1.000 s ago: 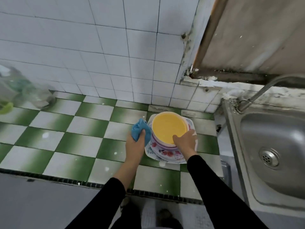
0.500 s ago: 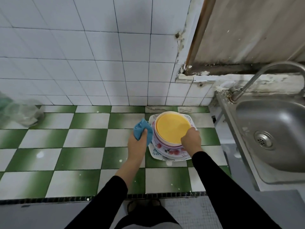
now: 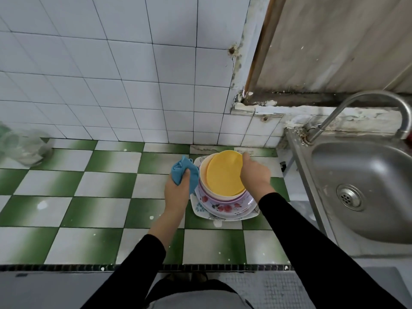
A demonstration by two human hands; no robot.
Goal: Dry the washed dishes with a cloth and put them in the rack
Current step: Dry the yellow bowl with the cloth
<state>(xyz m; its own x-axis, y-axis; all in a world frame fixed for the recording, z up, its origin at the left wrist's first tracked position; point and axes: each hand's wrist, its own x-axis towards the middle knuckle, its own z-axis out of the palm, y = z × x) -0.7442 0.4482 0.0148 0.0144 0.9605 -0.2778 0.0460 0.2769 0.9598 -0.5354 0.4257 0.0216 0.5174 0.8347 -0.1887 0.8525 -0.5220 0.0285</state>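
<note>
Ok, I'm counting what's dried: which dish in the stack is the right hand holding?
The yellow plate on top, its edge in the right hand; the flowered bowl and square plate sit beneath.

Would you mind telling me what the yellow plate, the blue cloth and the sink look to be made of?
The yellow plate is probably plastic or melamine: matte, even colour without glaze glare. The blue cloth is soft fabric, perhaps microfibre; it bunches into folds in the left hand. The sink looks like stainless steel: brushed grey sheen, soft reflections.
</note>
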